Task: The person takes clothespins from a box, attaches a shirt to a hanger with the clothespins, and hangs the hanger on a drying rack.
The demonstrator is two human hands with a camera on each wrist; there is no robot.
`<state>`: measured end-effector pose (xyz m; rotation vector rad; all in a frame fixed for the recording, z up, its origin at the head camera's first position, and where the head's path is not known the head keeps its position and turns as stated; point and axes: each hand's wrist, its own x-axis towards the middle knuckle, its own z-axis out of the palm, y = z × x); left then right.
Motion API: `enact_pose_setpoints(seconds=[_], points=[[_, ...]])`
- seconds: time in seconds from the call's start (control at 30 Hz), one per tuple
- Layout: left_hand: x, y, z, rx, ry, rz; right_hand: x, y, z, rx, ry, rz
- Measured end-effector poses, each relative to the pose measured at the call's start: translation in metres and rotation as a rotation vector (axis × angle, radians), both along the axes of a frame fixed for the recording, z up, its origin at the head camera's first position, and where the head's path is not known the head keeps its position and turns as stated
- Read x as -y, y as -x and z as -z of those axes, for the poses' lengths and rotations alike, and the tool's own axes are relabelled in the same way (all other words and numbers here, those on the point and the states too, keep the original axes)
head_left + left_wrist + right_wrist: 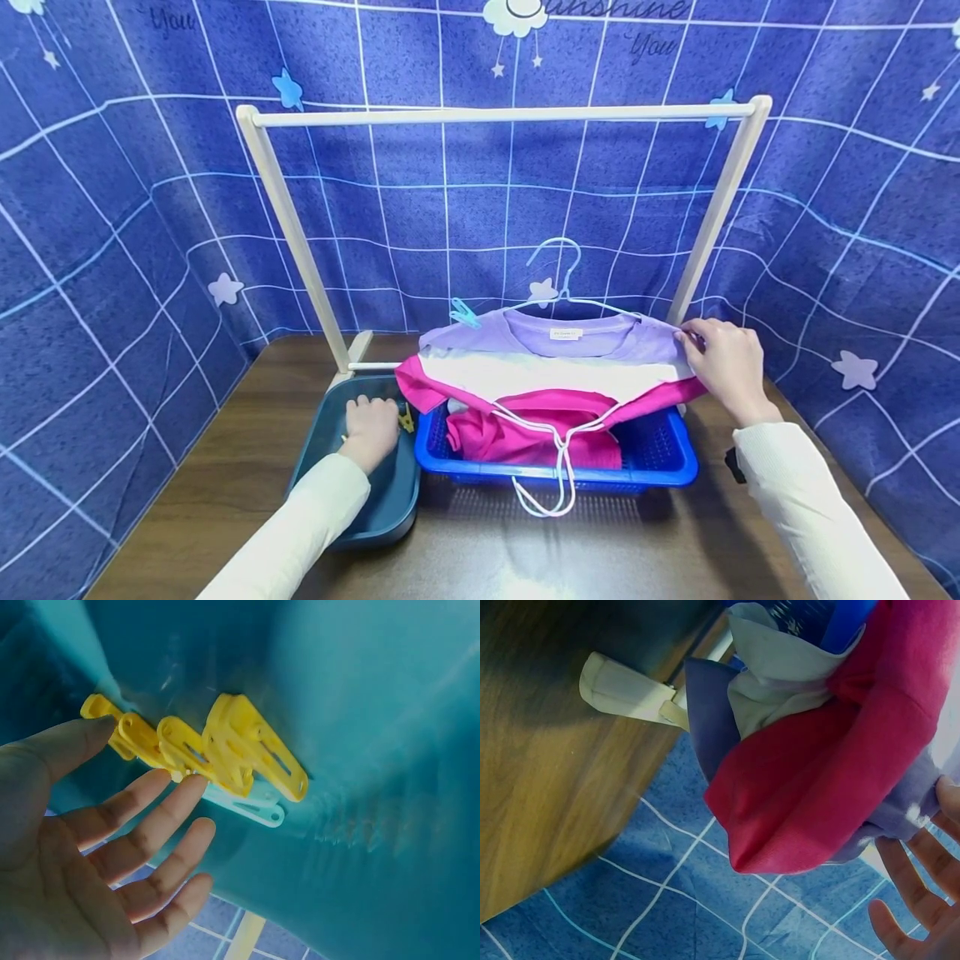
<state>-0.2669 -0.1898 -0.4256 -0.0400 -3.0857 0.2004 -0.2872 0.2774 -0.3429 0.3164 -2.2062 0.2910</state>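
My left hand [371,429] reaches into a dark teal basin [407,500]. In the left wrist view its fingers are spread beside several yellow clothespins [262,754], the thumb and fingertips close to them; a pale turquoise clothespin [251,808] lies underneath. A purple, white and pink shirt [540,371] is on a light blue hanger [566,258], its hook pointing up. At the shirt's right shoulder, my right hand [727,362] pinches the purple cloth between thumb and fingers. A light blue clothespin [464,313] is at the left shoulder.
Beneath the shirt stands a blue basket [487,473] with pink cloth [517,442] inside. White cords [562,467] dangle over its front edge. A white rack [510,115] rises behind on the brown table [465,550], before a blue gridded curtain [480,200].
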Motion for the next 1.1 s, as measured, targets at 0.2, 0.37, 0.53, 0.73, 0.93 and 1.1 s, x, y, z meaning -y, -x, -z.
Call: enact_pose_setpoints(seconds=[0.2,0.37,0.53,0.73,0.93,1.1], points=[[-0.003,0.000,0.001,0.012,0.013,-0.009,0.000,0.000,0.000,0.004,0.001,0.009],[-0.003,0.000,0.002,-0.004,0.008,-0.001,0.001,0.000,0.001,0.003,0.002,0.008],[-0.001,0.000,0.004,-0.016,-0.003,-0.004,0.001,0.000,0.001,0.004,0.001,0.009],[0.003,0.001,0.008,-0.015,-0.008,0.003,0.002,0.000,0.001,0.004,0.000,0.006],[0.008,0.001,0.008,-0.011,-0.032,0.012,0.000,0.000,0.002,0.000,0.000,0.007],[0.012,0.002,0.008,0.012,-0.082,0.003,0.000,0.000,0.002,-0.002,-0.004,0.006]])
